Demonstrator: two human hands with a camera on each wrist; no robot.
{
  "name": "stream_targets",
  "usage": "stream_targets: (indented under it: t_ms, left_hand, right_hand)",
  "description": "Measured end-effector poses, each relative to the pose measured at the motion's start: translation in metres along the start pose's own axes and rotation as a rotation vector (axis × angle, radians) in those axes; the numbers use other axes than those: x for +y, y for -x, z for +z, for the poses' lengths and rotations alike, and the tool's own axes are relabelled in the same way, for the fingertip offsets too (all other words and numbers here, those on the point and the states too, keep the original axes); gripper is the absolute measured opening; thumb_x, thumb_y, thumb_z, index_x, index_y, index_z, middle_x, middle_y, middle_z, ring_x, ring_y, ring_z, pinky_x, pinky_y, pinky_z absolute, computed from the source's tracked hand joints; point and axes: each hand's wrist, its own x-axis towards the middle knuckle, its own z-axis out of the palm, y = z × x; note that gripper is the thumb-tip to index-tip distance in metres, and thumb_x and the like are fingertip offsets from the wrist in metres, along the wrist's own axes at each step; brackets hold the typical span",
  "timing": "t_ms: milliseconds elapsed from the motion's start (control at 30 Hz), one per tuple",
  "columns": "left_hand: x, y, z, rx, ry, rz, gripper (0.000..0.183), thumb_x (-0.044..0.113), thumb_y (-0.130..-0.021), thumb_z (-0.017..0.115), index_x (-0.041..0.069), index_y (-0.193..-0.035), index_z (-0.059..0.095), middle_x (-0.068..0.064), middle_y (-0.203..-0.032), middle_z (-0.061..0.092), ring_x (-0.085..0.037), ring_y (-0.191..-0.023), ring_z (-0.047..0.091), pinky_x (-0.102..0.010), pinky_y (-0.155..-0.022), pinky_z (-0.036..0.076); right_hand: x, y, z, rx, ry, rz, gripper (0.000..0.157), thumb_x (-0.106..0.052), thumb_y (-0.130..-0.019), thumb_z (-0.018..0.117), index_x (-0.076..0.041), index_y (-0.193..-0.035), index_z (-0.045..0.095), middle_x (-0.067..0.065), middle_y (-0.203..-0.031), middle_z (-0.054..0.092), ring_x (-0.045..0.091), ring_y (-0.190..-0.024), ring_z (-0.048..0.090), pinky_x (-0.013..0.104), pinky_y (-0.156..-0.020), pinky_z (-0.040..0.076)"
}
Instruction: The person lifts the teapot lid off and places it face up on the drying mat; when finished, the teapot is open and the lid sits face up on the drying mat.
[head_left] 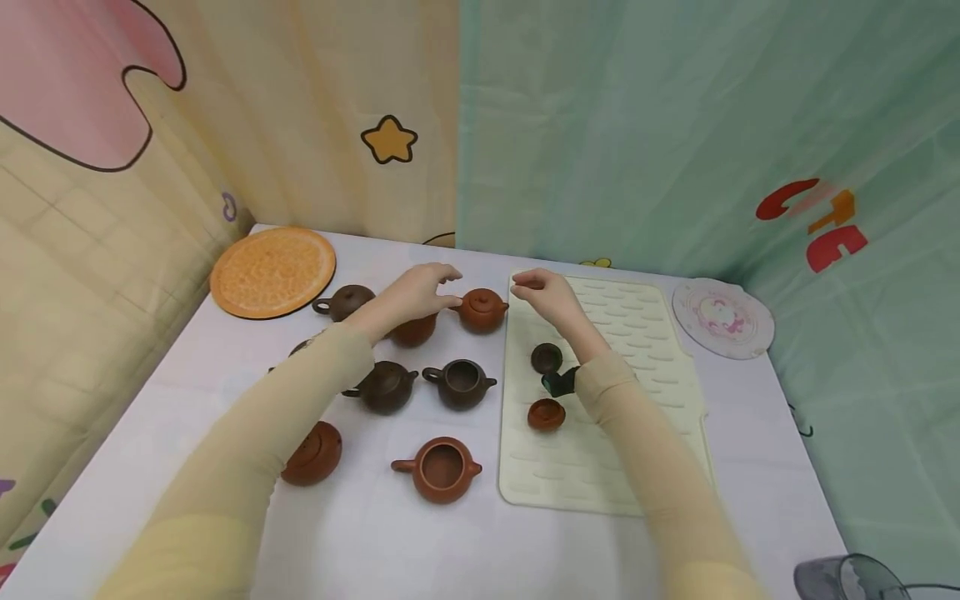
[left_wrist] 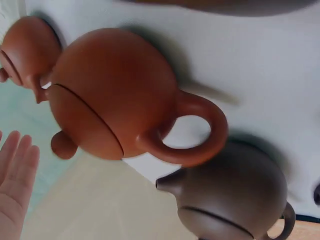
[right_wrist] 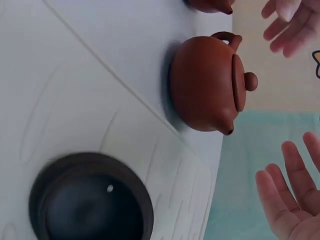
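Note:
My left hand [head_left: 420, 292] is raised above the teapots, thumb and fingers apart and holding nothing. Across from it, my right hand [head_left: 551, 298] hovers over the mat's far left corner, also holding nothing. Between the two hands a lidded reddish-brown teapot [head_left: 482, 310] stands on the table, its spout towards the right hand. In the right wrist view neither hand touches this teapot [right_wrist: 207, 82]. A larger reddish teapot [left_wrist: 110, 95] stands below my left wrist, next to a dark brown teapot [left_wrist: 230, 190]. My left fingers [left_wrist: 17, 175] look straight in that view.
On the cream mat [head_left: 600, 483] lie a dark lid [head_left: 547, 358] and a reddish lid [head_left: 546, 414]. A dark teapot [head_left: 461, 385] and a reddish teapot [head_left: 442, 471] stand lidless. An orange round mat [head_left: 273, 271], a pink-patterned disc [head_left: 722, 318] and a glass [head_left: 847, 577] flank them.

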Motion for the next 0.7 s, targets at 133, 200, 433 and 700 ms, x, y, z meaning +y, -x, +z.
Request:
stream_targets:
  t_ms: [133, 200, 433, 700]
  left_hand:
    - [-0.002, -0.015, 0.005, -0.008, 0.001, -0.046, 0.051, 0.025, -0.095, 0.066, 0.002, -0.138, 0.053, -0.019, -0.139, 0.057, -0.033, -0.129, 0.052, -0.046, -0.110, 0.040]
    - [-0.001, -0.019, 0.006, -0.013, -0.003, -0.066, 0.052, 0.025, -0.095, 0.066, 0.002, -0.138, 0.052, -0.019, -0.139, 0.056, -0.033, -0.131, 0.051, -0.046, -0.112, 0.039]
    - [0.003, -0.025, 0.009, -0.087, -0.066, -0.087, 0.055, 0.022, -0.093, 0.068, 0.001, -0.141, 0.049, -0.018, -0.141, 0.055, -0.033, -0.134, 0.048, -0.045, -0.114, 0.037]
    - [0.008, -0.033, 0.028, -0.160, -0.180, -0.025, 0.052, 0.022, -0.094, 0.067, 0.000, -0.139, 0.051, -0.018, -0.132, 0.062, -0.032, -0.125, 0.057, -0.042, -0.107, 0.044]
  right_hand:
    - [-0.009, -0.012, 0.017, 0.016, -0.003, -0.013, 0.034, -0.022, -0.098, 0.061, -0.007, -0.127, 0.064, 0.013, -0.128, 0.064, 0.029, -0.121, 0.059, 0.045, -0.105, 0.046]
    - [-0.012, -0.016, 0.024, 0.028, 0.003, -0.016, 0.032, -0.021, -0.097, 0.061, -0.007, -0.125, 0.066, 0.012, -0.127, 0.065, 0.028, -0.118, 0.060, 0.044, -0.103, 0.048]
    - [-0.018, -0.027, 0.039, 0.029, 0.049, 0.004, 0.033, -0.018, -0.096, 0.062, -0.004, -0.125, 0.066, 0.015, -0.126, 0.065, 0.030, -0.114, 0.061, 0.041, -0.096, 0.052]
    - [-0.012, -0.026, 0.046, 0.028, 0.172, 0.011, 0.031, -0.015, -0.094, 0.065, -0.004, -0.123, 0.068, 0.016, -0.127, 0.066, 0.030, -0.118, 0.060, 0.040, -0.098, 0.052]
